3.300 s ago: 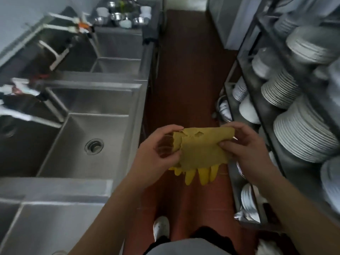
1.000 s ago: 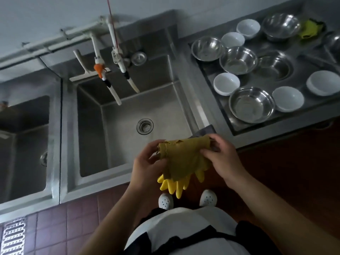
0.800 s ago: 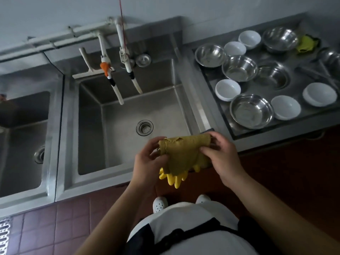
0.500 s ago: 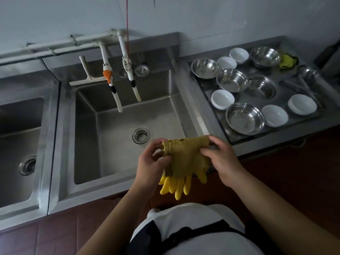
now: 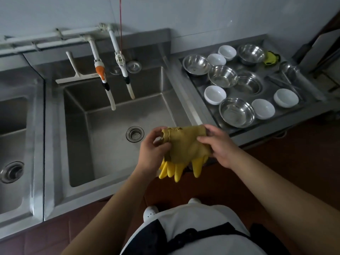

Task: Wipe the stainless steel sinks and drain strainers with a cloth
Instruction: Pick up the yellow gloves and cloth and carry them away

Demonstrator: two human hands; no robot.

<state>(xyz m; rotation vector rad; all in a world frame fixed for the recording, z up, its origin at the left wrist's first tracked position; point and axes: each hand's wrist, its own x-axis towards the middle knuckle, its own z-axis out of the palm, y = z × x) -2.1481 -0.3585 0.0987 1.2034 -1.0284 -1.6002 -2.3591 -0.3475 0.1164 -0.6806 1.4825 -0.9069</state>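
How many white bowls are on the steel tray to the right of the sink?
5. Two sit at the back, and; one at the left; one at the front; one at the right. None seems hidden.

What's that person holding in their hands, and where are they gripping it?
A mustard-yellow cloth, pinched at its upper corners: left hand on the left edge, right hand on the right. Yellow rubber gloves hang beneath it.
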